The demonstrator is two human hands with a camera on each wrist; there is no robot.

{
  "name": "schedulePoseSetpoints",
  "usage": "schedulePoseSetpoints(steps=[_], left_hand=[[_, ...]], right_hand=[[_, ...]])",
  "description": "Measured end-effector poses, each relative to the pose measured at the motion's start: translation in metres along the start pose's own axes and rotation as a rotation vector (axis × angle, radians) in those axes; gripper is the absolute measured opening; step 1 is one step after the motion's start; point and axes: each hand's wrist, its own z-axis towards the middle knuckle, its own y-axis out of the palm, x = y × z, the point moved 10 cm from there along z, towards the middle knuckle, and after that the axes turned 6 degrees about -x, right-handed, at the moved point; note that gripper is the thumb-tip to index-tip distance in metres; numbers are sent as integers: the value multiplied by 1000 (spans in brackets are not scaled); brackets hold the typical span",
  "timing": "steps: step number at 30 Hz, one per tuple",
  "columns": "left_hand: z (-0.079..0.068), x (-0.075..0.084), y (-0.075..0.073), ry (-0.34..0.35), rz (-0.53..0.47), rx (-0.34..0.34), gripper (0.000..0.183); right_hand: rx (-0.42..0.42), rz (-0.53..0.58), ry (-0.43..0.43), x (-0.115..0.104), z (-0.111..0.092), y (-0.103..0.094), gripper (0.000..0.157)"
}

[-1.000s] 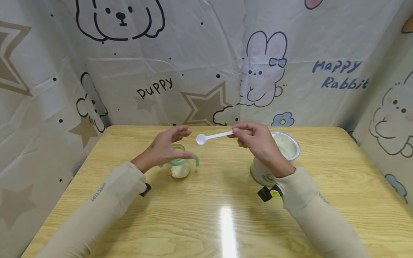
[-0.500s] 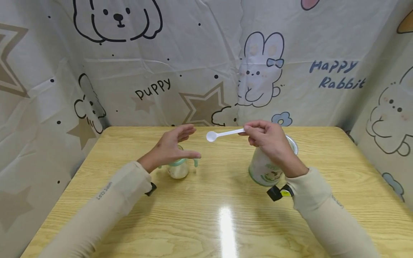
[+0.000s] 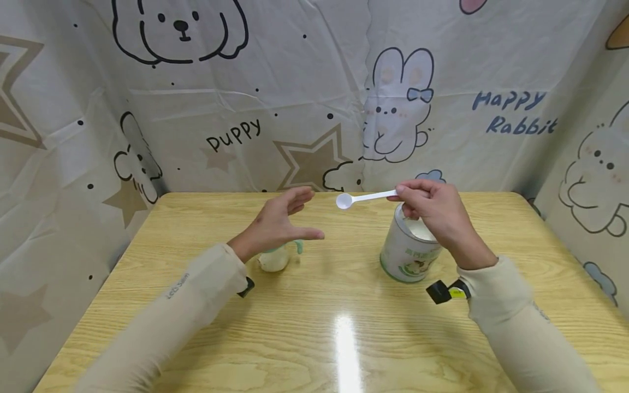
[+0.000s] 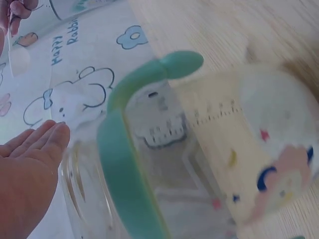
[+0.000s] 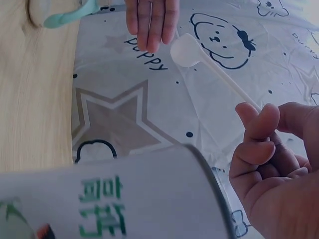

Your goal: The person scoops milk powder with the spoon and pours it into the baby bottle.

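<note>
My right hand (image 3: 437,215) pinches the handle of a white measuring scoop (image 3: 373,195), held level in the air. In the right wrist view, the round bowl of the scoop (image 5: 186,51) points away from the fingers. Below this hand stands a white and green milk powder can (image 3: 408,254), its top uncovered and pale powder inside. My left hand (image 3: 275,225), thumb and fingers spread apart, hovers above a clear baby bottle (image 3: 273,261), hiding its mouth in the head view. The left wrist view shows the bottle's bare threaded neck, green handles (image 4: 127,174) and cream-coloured contents (image 4: 214,144).
Both vessels stand on a wood-grain table (image 3: 304,327). A cartoon-printed cloth (image 3: 295,98) hangs behind the table and along its sides. Each wrist wears a small black camera, such as the right one (image 3: 439,292).
My right hand has carried the scoop rightward, away from the bottle and over toward the can. The left hand has drifted a little right, still spread. The can and bottle stay put.
</note>
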Motion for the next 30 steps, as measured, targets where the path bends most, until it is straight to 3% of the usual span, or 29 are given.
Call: schedulePoseSetpoints(steps=[20, 30], left_hand=[[22, 14, 37, 4, -31, -60, 97], [32, 21, 55, 17, -39, -81, 96]], right_hand=[[62, 12, 26, 20, -13, -40, 44], [75, 48, 30, 29, -18, -57, 34]])
